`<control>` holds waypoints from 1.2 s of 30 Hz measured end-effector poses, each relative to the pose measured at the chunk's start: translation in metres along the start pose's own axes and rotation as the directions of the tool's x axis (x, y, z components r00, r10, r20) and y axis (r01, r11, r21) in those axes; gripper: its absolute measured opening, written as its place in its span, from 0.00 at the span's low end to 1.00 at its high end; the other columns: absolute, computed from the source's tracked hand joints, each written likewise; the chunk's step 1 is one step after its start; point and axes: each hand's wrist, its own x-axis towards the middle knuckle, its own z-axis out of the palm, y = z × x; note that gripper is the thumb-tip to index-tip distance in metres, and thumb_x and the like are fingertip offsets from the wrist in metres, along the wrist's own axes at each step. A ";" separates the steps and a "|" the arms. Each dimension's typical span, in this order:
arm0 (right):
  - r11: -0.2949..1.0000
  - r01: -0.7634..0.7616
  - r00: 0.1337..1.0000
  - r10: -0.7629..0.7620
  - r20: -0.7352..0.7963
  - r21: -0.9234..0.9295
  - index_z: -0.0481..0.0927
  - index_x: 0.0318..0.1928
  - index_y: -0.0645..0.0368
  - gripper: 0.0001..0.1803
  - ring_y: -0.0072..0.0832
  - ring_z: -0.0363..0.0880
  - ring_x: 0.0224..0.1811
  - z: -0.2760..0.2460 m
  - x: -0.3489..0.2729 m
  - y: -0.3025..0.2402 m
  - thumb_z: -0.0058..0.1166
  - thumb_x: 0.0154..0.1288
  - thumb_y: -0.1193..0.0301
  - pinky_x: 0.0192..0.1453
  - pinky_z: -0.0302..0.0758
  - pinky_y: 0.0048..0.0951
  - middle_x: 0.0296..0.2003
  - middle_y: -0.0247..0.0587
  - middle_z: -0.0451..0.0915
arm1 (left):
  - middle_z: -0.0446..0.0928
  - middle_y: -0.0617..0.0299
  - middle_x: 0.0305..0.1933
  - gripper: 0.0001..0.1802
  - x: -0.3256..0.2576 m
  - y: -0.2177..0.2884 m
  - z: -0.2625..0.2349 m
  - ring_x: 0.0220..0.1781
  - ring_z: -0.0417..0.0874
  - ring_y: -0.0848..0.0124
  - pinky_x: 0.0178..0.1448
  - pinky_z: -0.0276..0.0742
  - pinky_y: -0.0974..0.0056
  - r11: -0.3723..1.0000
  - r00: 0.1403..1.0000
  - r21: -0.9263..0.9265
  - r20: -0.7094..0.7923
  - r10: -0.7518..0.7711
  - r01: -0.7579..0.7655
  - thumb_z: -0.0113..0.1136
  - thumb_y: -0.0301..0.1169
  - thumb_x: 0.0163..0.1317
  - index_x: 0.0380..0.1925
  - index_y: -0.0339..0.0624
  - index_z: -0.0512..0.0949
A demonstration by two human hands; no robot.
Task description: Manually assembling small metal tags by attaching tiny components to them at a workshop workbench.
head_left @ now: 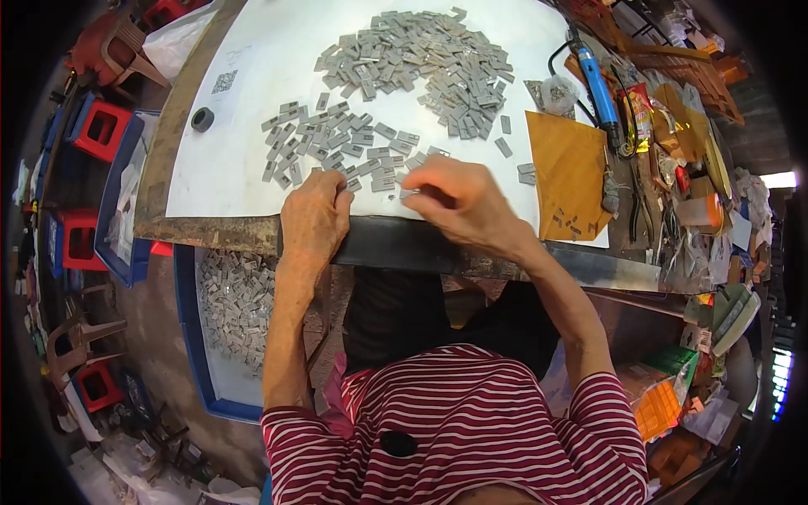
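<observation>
Many small grey rectangular pieces lie in a heap on a white sheet covering the workbench, with a looser spread of pieces nearer me. My left hand rests at the sheet's front edge, fingertips on the nearest pieces. My right hand is beside it, fingers pinched together over a few grey pieces; the hand is slightly blurred, so I cannot tell exactly what it grips.
A blue tray holding more grey pieces sits below the bench on my left. A brown envelope, a blue-handled tool and cluttered packets lie at right. A black ring is on the bench's left. Red and blue stools stand at far left.
</observation>
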 end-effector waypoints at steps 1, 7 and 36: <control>0.995 -0.060 0.998 0.059 0.014 0.079 0.77 0.34 0.64 0.07 0.21 0.71 0.22 -0.012 -0.003 -0.011 0.56 0.53 0.78 0.24 0.65 0.21 0.23 0.36 0.72 | 0.75 0.52 0.29 0.06 -0.001 -0.001 -0.001 0.31 0.76 0.52 0.35 0.71 0.56 1.000 1.000 0.007 0.002 -0.002 0.002 0.57 0.26 0.50 0.29 0.38 0.74; 0.953 0.034 0.998 -0.016 -0.060 0.300 0.78 0.31 0.66 0.04 0.21 0.73 0.22 -0.075 -0.029 -0.077 0.54 0.52 0.79 0.22 0.66 0.20 0.22 0.37 0.76 | 0.75 0.52 0.28 0.05 -0.005 -0.004 -0.003 0.30 0.76 0.52 0.33 0.71 0.56 0.999 0.999 -0.001 -0.027 -0.046 0.046 0.57 0.26 0.51 0.28 0.39 0.73; 0.567 0.741 0.667 -0.555 -0.498 0.360 0.70 0.20 0.64 0.09 0.20 0.66 0.08 -0.147 -0.085 -0.144 0.43 0.57 0.78 0.10 0.56 0.14 0.16 0.38 0.73 | 0.75 0.53 0.25 0.06 -0.004 0.028 0.019 0.24 0.76 0.66 0.30 0.72 0.66 0.996 0.990 -0.085 -0.135 -0.026 0.015 0.57 0.23 0.53 0.32 0.36 0.75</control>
